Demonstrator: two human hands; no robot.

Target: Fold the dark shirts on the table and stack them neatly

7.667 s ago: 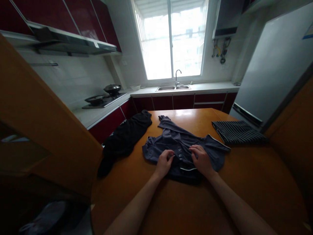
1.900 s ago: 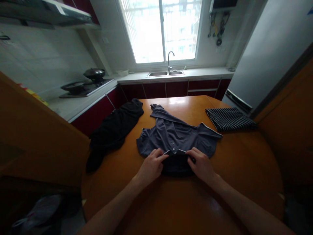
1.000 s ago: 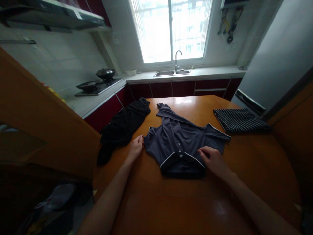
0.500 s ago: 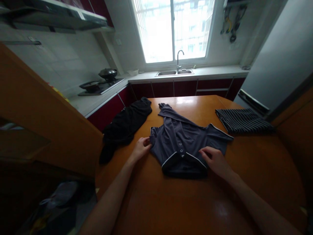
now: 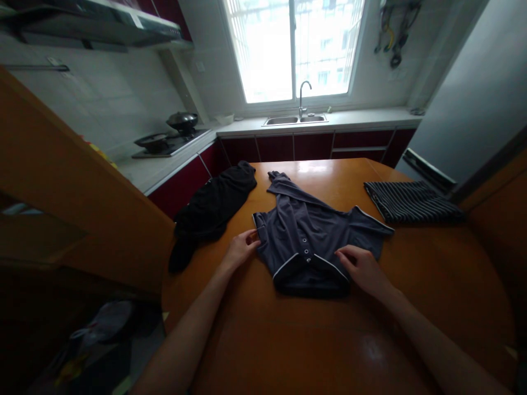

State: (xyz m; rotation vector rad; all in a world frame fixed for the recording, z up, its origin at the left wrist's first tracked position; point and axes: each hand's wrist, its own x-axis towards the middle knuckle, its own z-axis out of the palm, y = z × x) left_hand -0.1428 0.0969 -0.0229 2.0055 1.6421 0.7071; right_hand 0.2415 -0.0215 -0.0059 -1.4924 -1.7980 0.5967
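Observation:
A dark grey-blue polo shirt (image 5: 317,222) lies spread on the wooden table (image 5: 272,351), its black, white-edged collar toward me. Several small buttons run up from the collar, and the far part narrows into a bunched, folded strip. My left hand (image 5: 242,248) is at the shirt's left edge below the sleeve, thumb and fingers slightly apart, fingertips touching the cloth. Over the right shoulder near the collar, my right hand (image 5: 362,267) has its fingers curled together in a pinch on the fabric; the exact contact is partly hidden.
Crumpled black clothing (image 5: 214,206) lies along the table's left side. A folded striped cloth (image 5: 411,201) sits at the right. Beyond are a counter with a sink (image 5: 284,120), a stove with a pan (image 5: 153,142) and a wok (image 5: 182,120), and a fridge (image 5: 473,104).
My left hand has shifted slightly right along the shirt's edge. The left sleeve's white trim now shows more fully. My right hand stays in place; the view has tilted a little.

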